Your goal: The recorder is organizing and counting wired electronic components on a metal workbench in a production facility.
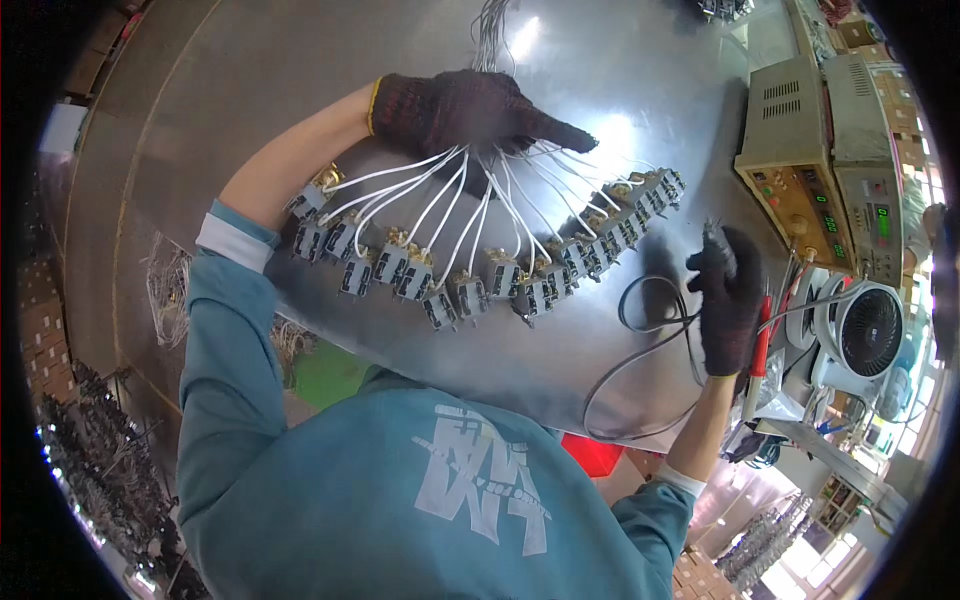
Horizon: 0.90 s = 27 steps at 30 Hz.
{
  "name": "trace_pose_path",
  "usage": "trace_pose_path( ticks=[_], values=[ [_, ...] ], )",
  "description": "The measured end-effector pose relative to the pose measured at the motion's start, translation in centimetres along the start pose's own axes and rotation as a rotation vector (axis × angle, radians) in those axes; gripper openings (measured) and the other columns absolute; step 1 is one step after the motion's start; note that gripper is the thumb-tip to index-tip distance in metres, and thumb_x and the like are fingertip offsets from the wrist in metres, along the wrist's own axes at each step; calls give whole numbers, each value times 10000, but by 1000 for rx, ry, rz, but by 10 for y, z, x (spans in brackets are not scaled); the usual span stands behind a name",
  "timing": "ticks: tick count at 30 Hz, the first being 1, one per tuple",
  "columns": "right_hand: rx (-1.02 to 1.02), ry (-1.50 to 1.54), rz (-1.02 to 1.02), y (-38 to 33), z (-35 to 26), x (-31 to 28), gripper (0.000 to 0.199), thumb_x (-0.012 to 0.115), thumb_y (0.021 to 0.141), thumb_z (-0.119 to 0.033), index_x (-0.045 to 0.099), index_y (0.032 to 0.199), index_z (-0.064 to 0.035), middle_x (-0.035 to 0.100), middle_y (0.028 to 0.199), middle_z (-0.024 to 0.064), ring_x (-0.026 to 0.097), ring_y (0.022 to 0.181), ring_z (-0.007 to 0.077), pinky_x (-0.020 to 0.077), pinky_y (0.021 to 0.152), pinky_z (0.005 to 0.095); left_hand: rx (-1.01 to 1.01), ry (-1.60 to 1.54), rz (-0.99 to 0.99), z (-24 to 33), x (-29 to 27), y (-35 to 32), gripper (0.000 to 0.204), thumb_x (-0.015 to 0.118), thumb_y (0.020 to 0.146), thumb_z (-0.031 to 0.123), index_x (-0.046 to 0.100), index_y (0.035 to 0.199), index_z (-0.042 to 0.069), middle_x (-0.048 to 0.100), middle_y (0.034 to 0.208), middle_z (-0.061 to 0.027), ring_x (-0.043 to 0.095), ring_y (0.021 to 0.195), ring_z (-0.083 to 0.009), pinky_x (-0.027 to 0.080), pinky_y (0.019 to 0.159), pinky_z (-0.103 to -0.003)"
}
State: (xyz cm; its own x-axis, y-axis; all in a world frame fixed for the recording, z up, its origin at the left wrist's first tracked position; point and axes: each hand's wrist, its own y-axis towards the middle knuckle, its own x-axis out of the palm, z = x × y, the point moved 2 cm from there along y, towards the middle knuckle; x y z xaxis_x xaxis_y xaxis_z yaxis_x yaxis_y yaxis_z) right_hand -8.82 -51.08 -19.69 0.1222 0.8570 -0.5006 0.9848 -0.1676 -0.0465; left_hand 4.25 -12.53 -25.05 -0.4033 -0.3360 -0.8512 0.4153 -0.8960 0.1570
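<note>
My left hand [460, 112], in a dark knitted glove with a yellow cuff, is closed around a bundle of white wires [465, 185]. From the bundle the wires fan out to several small grey metal components [470, 297] with brass-coloured parts. These lie in an arc on the metal table, between me and the hand. To the right, my gloved right hand [732, 300] is closed on a small grey metallic piece [714, 238] between thumb and fingers; its exact kind cannot be made out. A thin dark cable [620, 370] runs in loops beside this hand.
Two bench instruments [800, 165] with lit green displays stand at the right. Below them are a small white fan [868, 332] and a red-handled tool [763, 335]. More grey wires [490, 35] lie at the far edge of the metal table [270, 60].
</note>
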Motion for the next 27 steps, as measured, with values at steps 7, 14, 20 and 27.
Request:
trace_pose_path(
  ticks=[7, 14, 20, 27],
  values=[
    [-240, -263, -165, 32, -35, 0, 280, 737, 1048, -160, 731, 1287, -15, 739, 1038, 38, 606, 751, 77, 530, 669, 241, 24, -130, -40, -2, 3, 5, 1060, 897, 758, 351, 395, 1691, 334, 690, 896, -140, 698, 880, -329, 565, 876, -485],
    [-448, -395, -194, 50, -53, 12, 270, 776, 1005, -172, 752, 1249, -59, 787, 1087, 69, 742, 940, 159, 584, 844, 317, 120, -128, 111, -5, 7, 3, 1128, 925, 701, 339, 391, 1695, 321, 679, 869, -157, 706, 866, -350, 560, 852, -496],
    [-763, -803, -195, 47, -76, 13, 281, 825, 919, -146, 772, 1192, -107, 780, 1164, 126, 767, 1044, 324, 600, 896, 394, 142, -158, 77, 1, 1, 2, 1054, 923, 729, 312, 445, 1668, 312, 702, 902, -147, 711, 874, -350, 569, 865, -496],
    [-887, -950, -205, 40, -74, 13, 300, 858, 882, -158, 782, 1172, -154, 773, 1197, 93, 755, 1060, 332, 606, 900, 420, 105, -130, 79, 1, 4, 2, 1038, 915, 739, 225, 454, 1662, 332, 690, 866, -124, 708, 838, -326, 575, 859, -475]
  ],
)
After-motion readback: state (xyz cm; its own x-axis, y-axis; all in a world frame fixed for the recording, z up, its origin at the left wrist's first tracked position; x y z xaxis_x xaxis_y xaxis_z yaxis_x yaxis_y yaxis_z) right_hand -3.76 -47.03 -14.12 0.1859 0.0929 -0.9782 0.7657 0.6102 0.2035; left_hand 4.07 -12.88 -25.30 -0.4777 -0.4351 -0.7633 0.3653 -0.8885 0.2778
